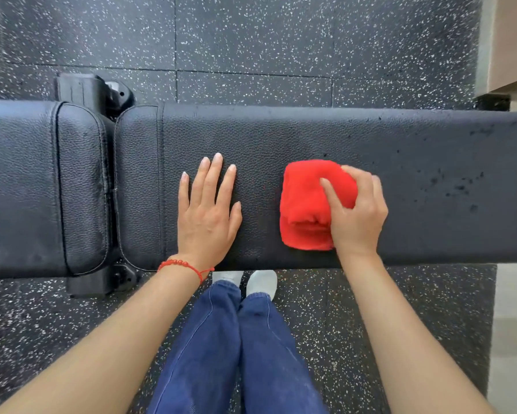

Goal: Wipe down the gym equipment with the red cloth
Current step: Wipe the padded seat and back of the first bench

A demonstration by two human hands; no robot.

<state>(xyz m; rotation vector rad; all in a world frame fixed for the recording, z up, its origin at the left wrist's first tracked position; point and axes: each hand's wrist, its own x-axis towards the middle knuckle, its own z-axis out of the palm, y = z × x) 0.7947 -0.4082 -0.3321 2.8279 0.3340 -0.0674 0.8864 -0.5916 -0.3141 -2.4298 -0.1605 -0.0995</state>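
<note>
Overhead view of a black padded gym bench [281, 138] crossing the frame from left to right, on speckled black rubber floor [251, 40]. Red cloth [306, 204], folded into a thick pad, lying on the long backrest surface, right of centre and nearer the front edge. Right hand [357, 213] pressed on the cloth's right side, fingers [330, 191] curled over and clenched on the fabric, thumb across its top. Left hand [208, 210] well apart from the cloth, laid flat on the bare surface, palm down, fingers released and slightly spread, grasping nothing. Red beaded bracelet [182, 264] at the left wrist. Dark droplets [460, 186] scattered over the surface right of the cloth. Seat pad [42, 186] at left, separated from the backrest by a narrow gap. Blue trousers [236, 348] and pale shoes [261, 282] below the front edge
</note>
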